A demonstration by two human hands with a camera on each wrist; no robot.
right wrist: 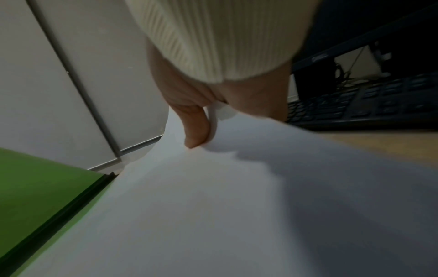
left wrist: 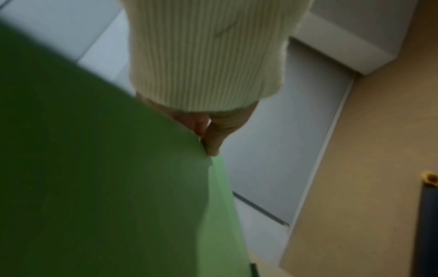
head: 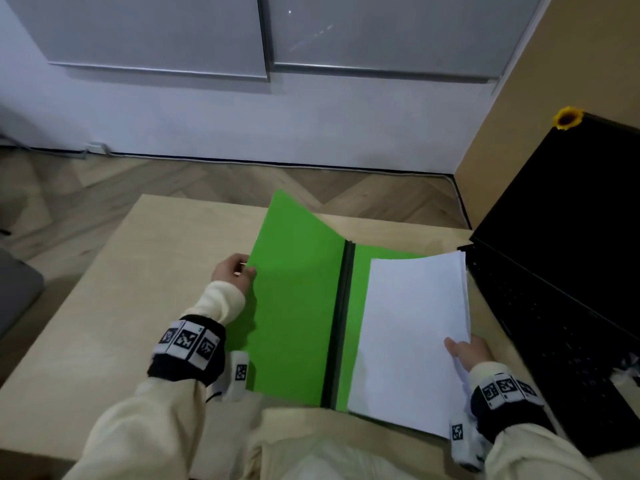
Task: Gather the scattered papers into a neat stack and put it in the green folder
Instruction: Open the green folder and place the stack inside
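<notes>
The green folder [head: 298, 299] lies open on the wooden table [head: 138, 271], its dark spine [head: 341, 323] running front to back. My left hand [head: 235, 271] pinches the outer edge of the left cover [left wrist: 94, 168], which is lifted off the table. A stack of white papers [head: 412, 334] lies over the folder's right half, its far end curling upward. My right hand [head: 467, 351] grips the stack's right edge, thumb [right wrist: 196, 129] on top of the papers [right wrist: 237, 206] and fingers hidden underneath.
An open black laptop [head: 561, 306] stands close to the right of the papers, with a yellow sunflower [head: 568, 117] at its screen corner. Wooden floor and a white wall lie beyond the table's far edge.
</notes>
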